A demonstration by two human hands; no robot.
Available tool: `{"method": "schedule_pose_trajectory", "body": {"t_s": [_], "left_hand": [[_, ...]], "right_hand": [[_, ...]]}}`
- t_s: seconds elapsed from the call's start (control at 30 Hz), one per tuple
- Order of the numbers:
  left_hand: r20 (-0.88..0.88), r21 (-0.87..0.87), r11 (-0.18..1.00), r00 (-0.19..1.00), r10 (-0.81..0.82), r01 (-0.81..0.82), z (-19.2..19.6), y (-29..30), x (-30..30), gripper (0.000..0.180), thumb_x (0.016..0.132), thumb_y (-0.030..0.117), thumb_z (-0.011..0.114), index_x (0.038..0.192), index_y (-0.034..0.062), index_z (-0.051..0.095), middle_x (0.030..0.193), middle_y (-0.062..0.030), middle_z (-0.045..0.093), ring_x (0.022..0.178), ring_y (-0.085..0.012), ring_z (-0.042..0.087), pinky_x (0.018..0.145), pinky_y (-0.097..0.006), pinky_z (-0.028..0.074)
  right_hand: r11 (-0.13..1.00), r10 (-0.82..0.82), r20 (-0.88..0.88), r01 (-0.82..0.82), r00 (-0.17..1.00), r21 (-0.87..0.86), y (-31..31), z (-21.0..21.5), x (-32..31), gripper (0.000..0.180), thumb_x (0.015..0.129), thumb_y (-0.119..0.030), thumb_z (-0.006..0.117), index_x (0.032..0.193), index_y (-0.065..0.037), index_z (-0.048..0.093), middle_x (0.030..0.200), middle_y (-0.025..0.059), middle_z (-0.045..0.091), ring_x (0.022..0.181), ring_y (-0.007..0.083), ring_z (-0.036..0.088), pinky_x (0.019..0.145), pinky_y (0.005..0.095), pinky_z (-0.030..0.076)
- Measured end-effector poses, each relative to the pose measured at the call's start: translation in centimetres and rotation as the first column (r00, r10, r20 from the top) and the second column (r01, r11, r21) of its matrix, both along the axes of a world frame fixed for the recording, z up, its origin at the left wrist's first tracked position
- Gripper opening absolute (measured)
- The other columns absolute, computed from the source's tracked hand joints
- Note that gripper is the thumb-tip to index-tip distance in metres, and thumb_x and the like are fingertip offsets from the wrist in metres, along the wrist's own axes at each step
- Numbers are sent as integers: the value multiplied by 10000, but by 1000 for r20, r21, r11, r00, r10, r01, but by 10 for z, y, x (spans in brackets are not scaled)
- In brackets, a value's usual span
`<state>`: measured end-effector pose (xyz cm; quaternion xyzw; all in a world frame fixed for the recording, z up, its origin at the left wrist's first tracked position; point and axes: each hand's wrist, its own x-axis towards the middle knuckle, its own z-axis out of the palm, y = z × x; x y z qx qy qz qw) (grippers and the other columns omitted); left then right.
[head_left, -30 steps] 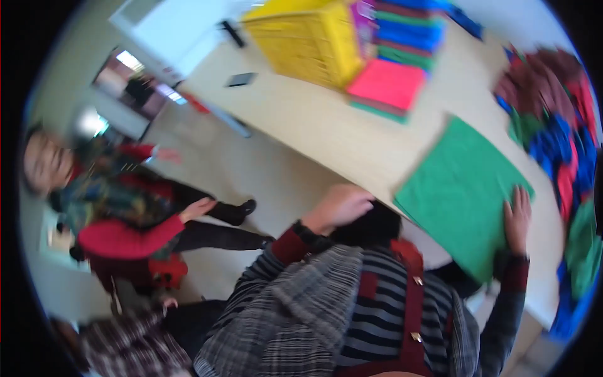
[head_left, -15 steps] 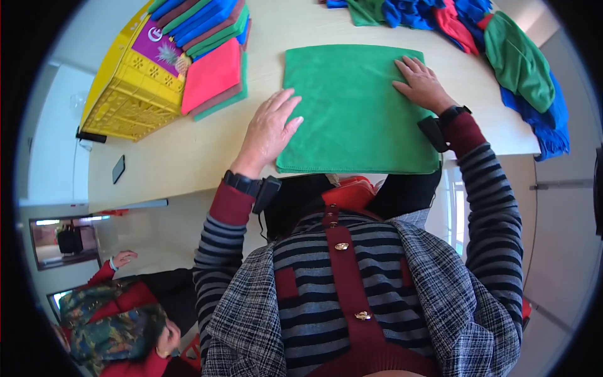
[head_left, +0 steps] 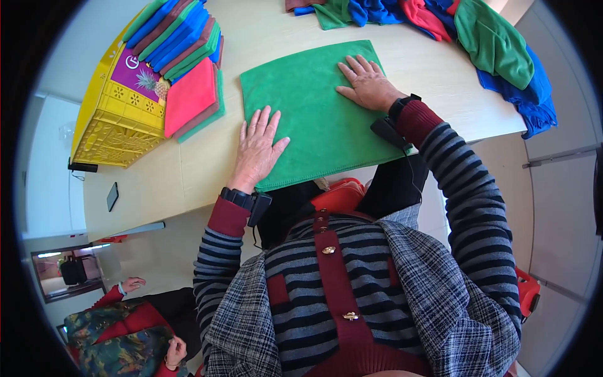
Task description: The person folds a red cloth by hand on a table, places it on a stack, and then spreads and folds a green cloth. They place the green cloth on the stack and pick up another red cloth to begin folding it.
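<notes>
A green cloth [head_left: 314, 119] lies spread flat on the table in front of me, its near edge along the table's front edge. My left hand [head_left: 256, 151] rests on its left near part, fingers stretched out and a little apart. On the cloth's right far part lies my right hand [head_left: 369, 87], flat with spread fingers. Neither hand grips anything. Left of the cloth, a small pile of folded cloths [head_left: 192, 97], red on top with brown and green beneath, leans by a yellow crate.
The yellow plastic crate [head_left: 119, 116] holds a stack of folded cloths [head_left: 182, 38] in several colours. A crumpled heap of blue, red and green cloths [head_left: 496, 44] lies at the far right. A dark phone [head_left: 112, 196] is at the left. Another person [head_left: 125, 333] sits lower left.
The whole view has turned slightly, so the table appears tilted. My left hand has come onto the cloth from its left edge; my right hand stays flat on it.
</notes>
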<state>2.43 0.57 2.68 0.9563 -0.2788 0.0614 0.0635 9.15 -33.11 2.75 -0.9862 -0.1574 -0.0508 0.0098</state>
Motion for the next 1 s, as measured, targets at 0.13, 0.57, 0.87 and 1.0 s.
{"method": "schedule_pose_trajectory", "body": {"t_s": [0.13,0.57,0.87,1.0], "left_hand": [[-44,47,998,998,49,-47,11,7,-2,646,1029,443,524,1572,127,374,1652,-132,310,1535,-325,258,1242,-540,183],[93,-49,988,984,153,-149,-14,-43,152,608,1057,501,422,1567,171,402,1626,-131,363,1514,-336,299,1219,-566,207],[88,-31,974,971,224,-222,-24,-29,155,626,1053,568,376,1578,230,388,1645,-127,333,1534,-338,255,1227,-583,167],[96,-59,962,958,271,-267,-30,-15,158,642,1050,583,370,1586,229,372,1647,-125,327,1533,-338,255,1222,-596,170]], "right_hand": [[999,33,-107,-35,994,-19,3,14,12,752,1027,-593,412,1590,-100,335,1631,187,329,1524,390,271,1235,537,221],[983,35,42,-42,999,180,103,5,63,678,1013,-562,437,1551,-150,418,1623,131,367,1520,362,287,1227,555,223],[978,-161,102,145,982,149,42,-9,85,656,1019,-563,414,1541,-165,436,1594,95,423,1509,323,310,1219,509,250],[971,-224,127,210,966,116,16,-9,77,650,1027,-556,402,1546,-166,427,1599,98,412,1511,318,304,1221,497,253]]}}
